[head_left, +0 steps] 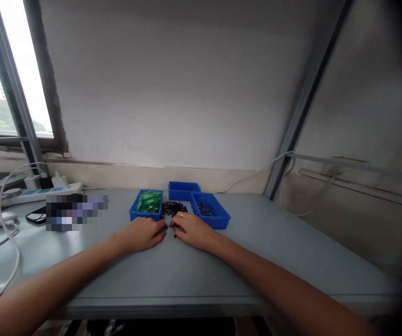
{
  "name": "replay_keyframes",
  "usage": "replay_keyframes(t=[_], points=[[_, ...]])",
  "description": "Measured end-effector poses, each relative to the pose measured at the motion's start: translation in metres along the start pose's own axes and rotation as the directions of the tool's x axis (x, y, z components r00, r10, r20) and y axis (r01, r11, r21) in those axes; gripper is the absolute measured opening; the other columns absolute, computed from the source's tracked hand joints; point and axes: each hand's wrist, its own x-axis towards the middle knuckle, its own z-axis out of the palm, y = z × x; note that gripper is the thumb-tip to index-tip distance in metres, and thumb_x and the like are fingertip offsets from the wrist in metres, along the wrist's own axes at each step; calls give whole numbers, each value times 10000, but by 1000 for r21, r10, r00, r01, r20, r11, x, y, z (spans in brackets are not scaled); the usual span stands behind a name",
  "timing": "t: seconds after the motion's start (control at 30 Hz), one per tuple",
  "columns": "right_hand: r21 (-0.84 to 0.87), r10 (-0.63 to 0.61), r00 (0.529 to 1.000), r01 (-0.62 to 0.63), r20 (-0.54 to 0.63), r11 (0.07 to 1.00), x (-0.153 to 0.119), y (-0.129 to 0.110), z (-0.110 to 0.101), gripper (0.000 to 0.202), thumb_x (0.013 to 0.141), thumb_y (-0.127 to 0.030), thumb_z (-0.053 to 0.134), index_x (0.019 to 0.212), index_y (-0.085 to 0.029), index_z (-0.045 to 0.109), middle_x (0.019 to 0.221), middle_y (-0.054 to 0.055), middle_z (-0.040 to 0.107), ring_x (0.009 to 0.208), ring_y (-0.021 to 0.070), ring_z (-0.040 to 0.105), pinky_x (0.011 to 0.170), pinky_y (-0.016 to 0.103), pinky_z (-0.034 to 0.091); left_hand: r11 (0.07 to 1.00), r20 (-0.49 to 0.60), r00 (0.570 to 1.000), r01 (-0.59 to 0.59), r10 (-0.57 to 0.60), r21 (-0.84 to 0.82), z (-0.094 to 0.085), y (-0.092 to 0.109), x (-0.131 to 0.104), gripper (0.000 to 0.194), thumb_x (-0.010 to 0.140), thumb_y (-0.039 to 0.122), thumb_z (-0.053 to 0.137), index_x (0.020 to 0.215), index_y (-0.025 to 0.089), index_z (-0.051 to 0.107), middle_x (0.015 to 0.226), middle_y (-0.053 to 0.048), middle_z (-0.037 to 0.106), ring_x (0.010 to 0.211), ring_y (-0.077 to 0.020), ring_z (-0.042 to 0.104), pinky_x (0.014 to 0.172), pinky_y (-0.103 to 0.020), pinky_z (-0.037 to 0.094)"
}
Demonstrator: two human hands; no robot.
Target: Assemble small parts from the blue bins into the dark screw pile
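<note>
My left hand (145, 233) rests low over the table in front of a blue bin of green plastic packets (149, 201). Its fingers are bent, with a small black piece (166, 227) at the tips. Facing it, my right hand (194, 230), with a ring on one finger, has its fingers curled round another small black piece (175, 236). Both pieces are too small to name. Just beyond the fingertips lies a loose pile of small black and metallic parts (175, 207). Similar parts lie in the blue bin (221, 222) beside my right hand.
Another blue bin (184, 193) stands behind the pile, near the wall. At the left are a white power strip (61, 190) with plugs, a white device (1, 219), cables and a blurred-out item (71, 212). A metal post (288, 126) rises at the right.
</note>
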Motion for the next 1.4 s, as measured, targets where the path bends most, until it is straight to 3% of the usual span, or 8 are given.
replay_keyframes(t=[0.2, 0.4, 0.73, 0.97, 1.17, 1.4], points=[[81, -68, 995, 61, 79, 995, -4, -2, -4, 236, 830, -57, 561, 995, -166, 691, 995, 71, 659, 903, 198, 622, 849, 320, 488, 1000, 24, 1000, -2, 2, -3, -3, 2, 0, 267, 1013, 320, 427, 1061, 175, 646, 842, -107, 720, 791, -297, 715, 695, -370, 544], [37, -36, 992, 31, 125, 999, -3, -1, -2, 189, 890, -86, 546, 967, -160, 702, 986, 83, 656, 918, 207, 622, 860, 328, 491, 1000, 5, 1000, -2, 2, -14, -2, 2, 0, 269, 1013, 324, 432, 1077, 177, 648, 835, -110, 720, 791, -300, 716, 695, -370, 543], [-39, -38, 995, 42, 87, 998, -1, 6, 4, 200, 964, -100, 513, 1010, -154, 700, 1011, 98, 655, 936, 207, 619, 857, 334, 499, 1000, 38, 999, 7, -7, 13, -3, 3, 0, 283, 1019, 328, 434, 1138, 181, 646, 862, -99, 733, 809, -290, 719, 700, -360, 546], [44, -19, 998, 22, -55, 999, 0, 1, -4, 200, 907, -76, 537, 1013, -162, 682, 1025, 90, 653, 962, 205, 613, 893, 349, 487, 1000, 38, 999, 12, -13, 2, -6, 4, 0, 298, 1015, 317, 441, 1167, 164, 647, 854, -108, 730, 807, -299, 718, 709, -373, 547], [104, -62, 987, 47, 149, 993, -6, 0, -7, 213, 833, -65, 573, 974, -157, 704, 956, 70, 663, 870, 195, 616, 826, 315, 488, 1000, 56, 998, 5, -6, 14, -8, 5, 0, 270, 1015, 309, 432, 1099, 170, 648, 851, -102, 727, 811, -294, 716, 698, -359, 539], [37, -43, 987, 38, 153, 999, -3, 3, 0, 192, 908, -83, 541, 996, -144, 700, 1007, 98, 665, 945, 213, 613, 871, 338, 481, 1000, 15, 1000, -11, 11, -22, -4, 3, 0, 260, 1012, 312, 449, 1095, 169, 651, 813, -91, 715, 775, -282, 711, 683, -348, 536]])
